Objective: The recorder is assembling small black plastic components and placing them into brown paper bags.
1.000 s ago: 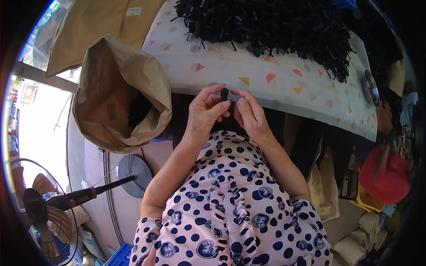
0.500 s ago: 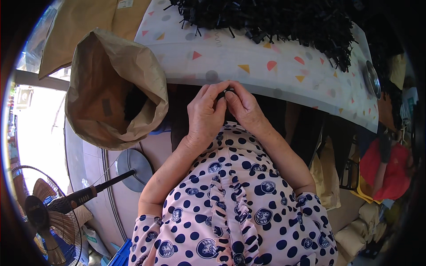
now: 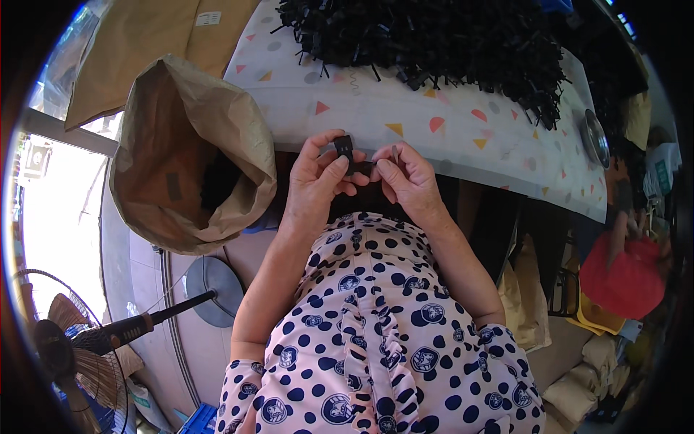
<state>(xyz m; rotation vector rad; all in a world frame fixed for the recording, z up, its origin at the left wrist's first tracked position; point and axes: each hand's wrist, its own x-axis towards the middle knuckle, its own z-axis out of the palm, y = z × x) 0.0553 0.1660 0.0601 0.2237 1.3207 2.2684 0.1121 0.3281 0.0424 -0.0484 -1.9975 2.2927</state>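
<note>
A small black plastic part [image 3: 345, 147] is pinched in my left hand [image 3: 312, 181], between thumb and fingers, in front of the table edge. My right hand [image 3: 410, 186] has its thumb and fingers closed at the part's thin lower end. A thin, pale metallic-looking piece [image 3: 395, 153] sticks up from the right fingers; its kind I cannot make out. Beyond my hands, a large heap of similar black parts [image 3: 434, 54] lies on the patterned tablecloth [image 3: 347, 119]. Left of my hands, an open brown paper bag [image 3: 242, 155] has black things inside.
A round metal bowl [image 3: 596, 139] sits at the table's right edge. A fan [image 3: 72, 343] stands at lower left by a round grey base [image 3: 215, 291]. More brown paper [image 3: 155, 47] is at upper left. A red thing [image 3: 623, 278] and a yellow crate [image 3: 600, 318] are at right.
My hands were together, hiding most of what they held. They have drawn apart slightly, the left turning palm up, and the black part now shows. The view has shifted slightly.
</note>
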